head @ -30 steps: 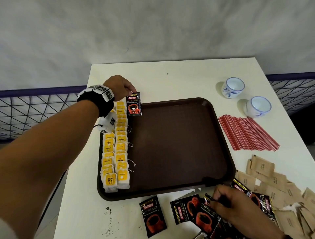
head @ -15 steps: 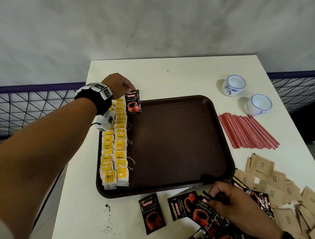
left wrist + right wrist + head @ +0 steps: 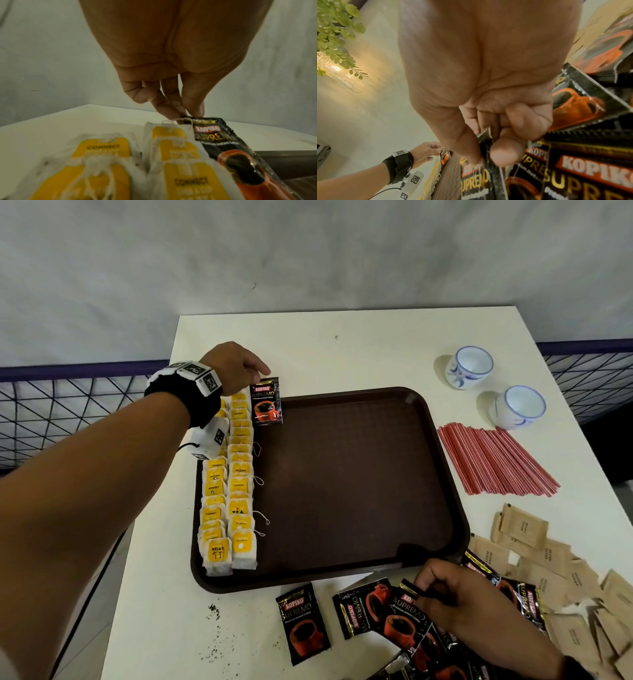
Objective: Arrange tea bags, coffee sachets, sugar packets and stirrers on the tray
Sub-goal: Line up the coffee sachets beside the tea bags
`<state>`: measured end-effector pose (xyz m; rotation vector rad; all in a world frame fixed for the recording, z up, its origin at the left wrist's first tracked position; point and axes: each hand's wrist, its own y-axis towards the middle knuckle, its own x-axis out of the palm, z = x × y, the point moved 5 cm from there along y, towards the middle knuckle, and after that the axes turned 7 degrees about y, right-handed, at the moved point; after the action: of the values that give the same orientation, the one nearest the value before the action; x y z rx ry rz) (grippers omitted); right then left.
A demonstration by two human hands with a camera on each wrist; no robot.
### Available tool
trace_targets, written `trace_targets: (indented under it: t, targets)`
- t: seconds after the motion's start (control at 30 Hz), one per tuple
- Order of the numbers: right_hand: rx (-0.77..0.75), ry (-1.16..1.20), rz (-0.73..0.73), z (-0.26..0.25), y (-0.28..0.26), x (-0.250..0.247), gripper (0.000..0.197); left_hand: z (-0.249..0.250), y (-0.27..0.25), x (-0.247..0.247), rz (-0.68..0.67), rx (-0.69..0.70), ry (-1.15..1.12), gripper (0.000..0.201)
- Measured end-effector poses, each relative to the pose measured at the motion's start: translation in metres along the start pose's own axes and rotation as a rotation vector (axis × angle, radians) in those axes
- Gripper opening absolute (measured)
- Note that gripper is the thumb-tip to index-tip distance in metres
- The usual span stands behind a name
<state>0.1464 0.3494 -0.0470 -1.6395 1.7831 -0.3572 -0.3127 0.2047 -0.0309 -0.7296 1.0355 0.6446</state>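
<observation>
A brown tray (image 3: 445, 474) lies on the white table (image 3: 342, 347). Two rows of yellow-tagged tea bags (image 3: 229, 491) (image 3: 180, 162) fill its left side. My left hand (image 3: 236, 368) (image 3: 185, 113) pinches the top edge of a black coffee sachet (image 3: 266, 402) (image 3: 228, 147) at the tray's far left corner, beside the tea bags. My right hand (image 3: 455, 601) (image 3: 488, 142) pinches the edge of another coffee sachet (image 3: 485, 136) in the loose pile of coffee sachets (image 3: 383, 611) in front of the tray. Red stirrers (image 3: 493, 463) and brown sugar packets (image 3: 534, 546) lie to the right.
Two white-and-blue cups (image 3: 469, 368) (image 3: 517, 405) stand at the far right of the table. A single sachet (image 3: 303, 621) lies in front of the tray, with dark crumbs (image 3: 214, 609) to its left. A netted railing (image 3: 68, 412) runs behind the table.
The left hand has kept the sachet at the tray's far corner with little movement. The right hand stays on the sachet pile, its fingers working at one sachet's edge.
</observation>
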Motion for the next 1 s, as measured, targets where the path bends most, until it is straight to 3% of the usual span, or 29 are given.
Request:
trace_targets:
  t: [0.17, 0.3, 0.37, 0.47, 0.6, 0.77, 1.0]
  targets:
    - [-0.013, 0.003, -0.006, -0.001, -0.002, 0.000, 0.017, 0.004, -0.008, -0.011, 0.083, 0.022, 0.036, 0.022]
    - [-0.049, 0.006, -0.017, -0.012, -0.004, -0.001, 0.016, 0.052, -0.042, -0.017, 0.158, 0.163, -0.029, 0.020]
    - [-0.077, -0.007, -0.011, -0.020, -0.003, -0.002, 0.021, 0.090, -0.073, -0.003, 0.046, 0.296, -0.108, 0.018]
    - [-0.099, -0.016, -0.006, -0.028, -0.002, -0.001, 0.021, 0.141, -0.129, 0.038, -0.252, 0.510, -0.152, 0.020]
    - [-0.144, 0.001, 0.008, -0.039, 0.001, -0.002, 0.024, 0.171, -0.178, 0.090, -0.654, 0.555, -0.202, 0.030]
    - [-0.163, 0.020, 0.023, -0.047, -0.003, -0.005, 0.018, 0.176, -0.198, 0.115, -0.780, 0.534, -0.193, 0.030]
    - [-0.215, 0.050, 0.076, -0.051, -0.002, -0.008, 0.016, 0.173, -0.208, 0.110, -0.802, 0.477, -0.332, 0.019]
